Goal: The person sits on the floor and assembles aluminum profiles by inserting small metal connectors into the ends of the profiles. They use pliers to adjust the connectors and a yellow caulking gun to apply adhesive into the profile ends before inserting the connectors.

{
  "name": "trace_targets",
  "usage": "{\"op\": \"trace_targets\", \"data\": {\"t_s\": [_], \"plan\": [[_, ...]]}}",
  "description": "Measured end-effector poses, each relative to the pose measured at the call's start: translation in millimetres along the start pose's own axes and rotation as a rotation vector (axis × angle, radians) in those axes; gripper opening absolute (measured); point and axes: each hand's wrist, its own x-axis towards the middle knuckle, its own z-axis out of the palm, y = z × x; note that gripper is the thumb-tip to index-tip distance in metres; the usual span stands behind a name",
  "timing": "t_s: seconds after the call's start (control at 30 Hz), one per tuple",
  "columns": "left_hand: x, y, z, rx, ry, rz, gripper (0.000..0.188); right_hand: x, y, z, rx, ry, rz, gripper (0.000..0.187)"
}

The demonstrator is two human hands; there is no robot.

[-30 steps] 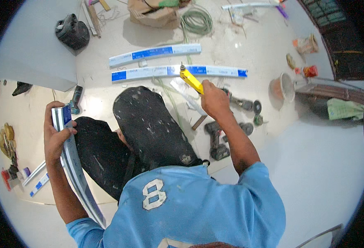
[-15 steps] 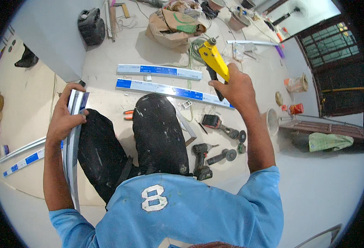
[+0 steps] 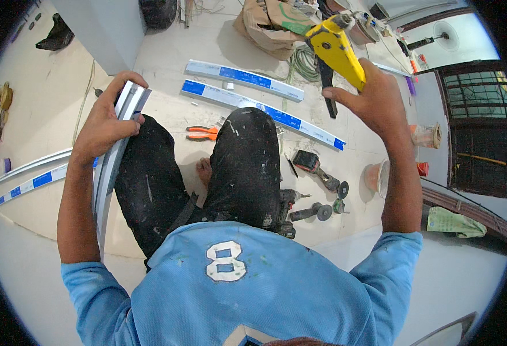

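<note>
Metal channel [image 3: 111, 164], left of frame, is clasped near its upper end by the left hand [image 3: 103, 124]; probably light, stiff, sharp-edged, best held by its flat sides. Upper right, the right hand [image 3: 377, 101] grips a yellow tool [image 3: 341, 56].

A person's right hand [image 3: 374, 95] lifts a yellow-bodied hand tool [image 3: 340, 52] from above a long blue-and-white strip [image 3: 291, 120] to before a brown paper bag [image 3: 259, 29], its black lever [image 3: 326, 86] now showing, spread from the body. Orange-handled pliers [image 3: 203, 133], hidden a second ago, appear between black-trousered knees [image 3: 247, 155] now wider apart.
</note>
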Motion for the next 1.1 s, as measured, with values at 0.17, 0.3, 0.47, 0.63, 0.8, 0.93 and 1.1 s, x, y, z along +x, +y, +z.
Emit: {"op": "trace_targets", "data": {"t_s": [0.17, 0.3, 0.47, 0.63, 0.8, 0.93, 1.1], "plan": [[-0.2, 7.3, 2.3, 0.050, -0.003, -0.034, 0.067, -4.8, 1.3, 8.1, 0.282, 0.002, -0.093, 0.072], [3.7, -0.8, 1.8, 0.066, 0.001, 0.057, 0.066, 1.5, -9.5, 2.7, 0.204, -0.098, -0.075, 0.096], [1.3, -3.5, 2.1, 0.041, -0.018, 0.087, 0.063, -0.2, -6.7, -1.2, 0.334, -0.298, -0.075, 0.064], [0.7, 3.5, -0.2, 0.092, -0.024, 0.048, 0.060, 8.6, -18.4, 0.4, 0.143, -0.238, -0.029, 0.046], [1.2, 11.0, -2.5, 0.095, -0.031, 0.042, 0.058, 14.2, -18.4, 13.4, 0.247, -0.242, -0.041, 0.052], [1.8, 5.4, -2.0, 0.082, -0.029, 0.044, 0.060, 0.7, -32.9, 48.9, 0.424, -0.247, -0.104, 0.055], [-3.9, 6.2, -5.2, 0.064, -0.032, 0.011, 0.062, -13.4, -56.0, 75.9, 0.603, -0.279, -0.136, 0.069]]}}
